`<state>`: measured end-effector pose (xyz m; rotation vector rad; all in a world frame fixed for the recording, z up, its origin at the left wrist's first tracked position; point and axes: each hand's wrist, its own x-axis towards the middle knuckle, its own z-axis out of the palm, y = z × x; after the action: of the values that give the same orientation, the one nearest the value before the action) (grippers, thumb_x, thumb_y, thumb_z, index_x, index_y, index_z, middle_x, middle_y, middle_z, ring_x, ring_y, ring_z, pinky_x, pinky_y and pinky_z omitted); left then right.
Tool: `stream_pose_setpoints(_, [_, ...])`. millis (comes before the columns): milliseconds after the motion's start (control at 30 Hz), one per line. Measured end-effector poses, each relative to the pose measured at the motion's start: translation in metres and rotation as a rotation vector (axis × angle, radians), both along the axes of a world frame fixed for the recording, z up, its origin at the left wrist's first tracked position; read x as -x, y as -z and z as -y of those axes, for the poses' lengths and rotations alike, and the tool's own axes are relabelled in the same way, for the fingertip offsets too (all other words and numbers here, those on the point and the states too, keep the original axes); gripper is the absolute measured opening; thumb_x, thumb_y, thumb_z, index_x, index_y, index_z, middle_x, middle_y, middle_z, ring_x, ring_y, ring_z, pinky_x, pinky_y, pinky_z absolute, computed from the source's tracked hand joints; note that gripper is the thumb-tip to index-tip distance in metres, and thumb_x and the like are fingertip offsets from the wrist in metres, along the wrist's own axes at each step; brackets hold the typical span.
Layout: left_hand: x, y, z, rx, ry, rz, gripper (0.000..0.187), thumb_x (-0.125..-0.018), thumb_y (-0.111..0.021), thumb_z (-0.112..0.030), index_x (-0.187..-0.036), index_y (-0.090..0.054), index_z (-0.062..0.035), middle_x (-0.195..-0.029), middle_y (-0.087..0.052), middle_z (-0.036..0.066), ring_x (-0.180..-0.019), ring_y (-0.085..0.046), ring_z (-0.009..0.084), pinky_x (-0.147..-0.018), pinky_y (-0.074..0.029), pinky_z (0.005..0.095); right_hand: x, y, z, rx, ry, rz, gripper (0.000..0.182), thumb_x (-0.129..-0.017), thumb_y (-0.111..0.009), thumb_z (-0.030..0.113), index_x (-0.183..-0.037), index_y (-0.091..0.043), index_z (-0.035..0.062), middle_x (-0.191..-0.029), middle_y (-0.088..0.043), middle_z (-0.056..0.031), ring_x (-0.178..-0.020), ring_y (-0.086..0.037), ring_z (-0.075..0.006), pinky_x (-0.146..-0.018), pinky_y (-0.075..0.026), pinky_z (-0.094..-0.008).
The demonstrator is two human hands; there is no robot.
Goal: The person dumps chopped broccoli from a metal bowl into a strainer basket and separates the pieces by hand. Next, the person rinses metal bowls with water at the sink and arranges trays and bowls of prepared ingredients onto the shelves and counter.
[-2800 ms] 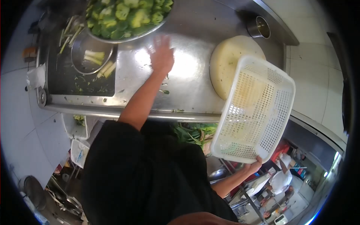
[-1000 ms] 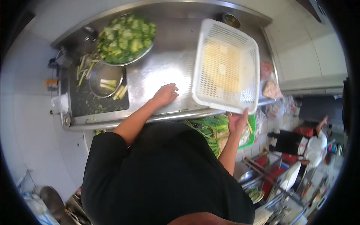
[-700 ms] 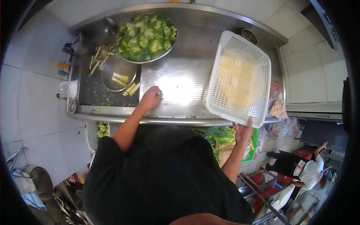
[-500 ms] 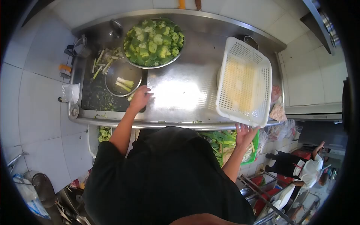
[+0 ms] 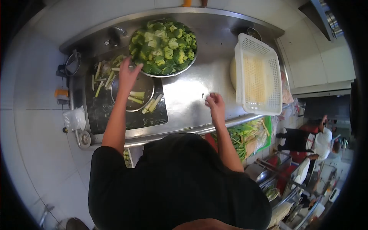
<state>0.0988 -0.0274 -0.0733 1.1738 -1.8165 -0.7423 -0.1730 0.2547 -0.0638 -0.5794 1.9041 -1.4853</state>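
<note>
**Left hand at the bowl rim**

Left hand [image 5: 127, 74] spread open, holding nothing, at the 8 o'clock rim of the broccoli bowl [image 5: 171, 74], above the small bowl [image 5: 143, 82] of stalks in the sink [image 5: 103, 111]. Right hand [image 5: 215, 103] loosely curled, empty, low over the bare table [image 5: 188, 92] at 5 o'clock of the broccoli bowl; contact unclear. Basket [image 5: 257, 74] set down at 3 o'clock, apart from both hands. Judged step: reaching for the broccoli bowl. Next move likely calls for a firm rim grip, perhaps two-handed, given the heaped load.
</note>
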Motion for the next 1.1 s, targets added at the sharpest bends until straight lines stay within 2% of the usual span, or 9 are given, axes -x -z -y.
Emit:
stream_pose_setpoints(167, [0.040,0.001,0.065,0.209,-0.006,0.024,0.048,-0.081,-0.072,-0.032,-0.118,-0.061,-0.0024,-0.121,-0.058,0.022,-0.110,-0.057,0.0324,-0.089,-0.046,0.0371,0.000,-0.024,0.091,-0.012,-0.023,-0.067,0.039,-0.085,-0.069,0.026,-0.110,-0.058,-0.0026,-0.097,-0.062,-0.0070,-0.084,-0.058,-0.0142,-0.072,-0.047,-0.0269])
stream_pose_setpoints(333, [0.007,0.035,0.119,-0.157,-0.273,-0.066,0.030,-0.082,-0.070,-0.027,-0.100,-0.069,-0.0026,-0.083,-0.069,0.013,-0.073,-0.065,0.0237,-0.071,-0.049,0.0350,0.013,-0.022,0.130,-0.146,-0.074,0.003,0.038,-0.086,-0.067,0.030,-0.106,-0.059,-0.0006,-0.093,-0.061,-0.0046,-0.086,-0.056,-0.0145,-0.078,-0.043,-0.0301])
stream_pose_setpoints(400, [-0.018,0.060,0.129,-0.216,-0.268,-0.038,0.032,-0.084,-0.063,-0.030,-0.092,-0.068,0.0009,-0.079,-0.069,0.017,-0.077,-0.067,0.0325,-0.074,-0.049,0.0396,0.017,-0.009,0.136,-0.191,-0.090,0.003,0.037,-0.087,-0.066,0.031,-0.105,-0.060,-0.0006,-0.091,-0.061,-0.0043,-0.086,-0.056,-0.0147,-0.078,-0.043,-0.0309])
stream_pose_setpoints(533, [-0.076,0.168,0.120,-0.021,0.009,0.793,0.034,-0.087,-0.058,-0.031,-0.104,-0.067,-0.0037,-0.092,-0.068,0.017,-0.077,-0.066,0.0322,-0.071,-0.049,0.0382,0.013,-0.001,0.153,-0.189,-0.040,0.184,0.040,-0.090,-0.061,0.035,-0.111,-0.056,0.0008,-0.099,-0.060,-0.0081,-0.087,-0.059,-0.0179,-0.079,-0.046,-0.0324])
stream_pose_setpoints(633, [-0.066,0.159,0.140,-0.489,0.003,0.192,0.038,-0.090,-0.055,-0.035,-0.111,-0.064,-0.0048,-0.098,-0.066,0.014,-0.081,-0.065,0.0284,-0.072,-0.049,0.0368,0.014,0.005,0.169,-0.166,0.003,0.321,0.044,-0.094,-0.054,0.037,-0.119,-0.048,0.0015,-0.109,-0.058,-0.0124,-0.089,-0.061,-0.0223,-0.075,-0.051,-0.0369])
stream_pose_setpoints(700, [-0.033,0.072,0.136,-0.860,-0.104,-0.308,0.045,-0.094,-0.050,-0.040,-0.114,-0.063,-0.0027,-0.098,-0.064,0.012,-0.088,-0.062,0.0225,-0.074,-0.048,0.0348,0.021,0.023,0.185,-0.129,0.017,0.422,0.048,-0.093,-0.055,0.038,-0.121,-0.047,0.0006,-0.110,-0.058,-0.0149,-0.091,-0.062,-0.0259,-0.076,-0.052,-0.0403])
stream_pose_setpoints(900, [0.015,0.119,0.242,-0.443,0.259,-0.022,0.044,-0.096,-0.048,-0.040,-0.120,-0.060,-0.0049,-0.109,-0.064,0.007,-0.101,-0.060,0.0204,-0.083,-0.047,0.0331,0.018,0.037,0.202,-0.107,0.150,0.208,0.032,-0.094,-0.055,0.032,-0.103,-0.056,0.0018,-0.091,-0.063,-0.0116,-0.079,-0.064,-0.0253,-0.064,-0.055,-0.0386])
stream_pose_setpoints(967, [0.037,0.104,0.246,-0.908,0.148,-0.380,0.045,-0.097,-0.048,-0.036,-0.124,-0.057,-0.0012,-0.114,-0.063,0.011,-0.104,-0.058,0.0195,-0.089,-0.044,0.0315,0.022,0.043,0.203,-0.079,0.131,0.240,0.029,-0.093,-0.056,0.031,-0.098,-0.058,0.0021,-0.081,-0.063,-0.0097,-0.070,-0.063,-0.0216,-0.058,-0.054,-0.0362])
stream_pose_setpoints(1100, [0.056,0.091,0.244,-0.713,0.183,-0.273,0.042,-0.098,-0.048,-0.035,-0.122,-0.058,-0.0017,-0.116,-0.062,0.010,-0.102,-0.058,0.0199,-0.088,-0.044,0.0317,0.040,0.042,0.187,-0.183,0.048,-0.001,0.026,-0.091,-0.059,0.027,-0.088,-0.059,0.0015,-0.075,-0.062,-0.0128,-0.064,-0.061,-0.0224,-0.058,-0.051,-0.0360])
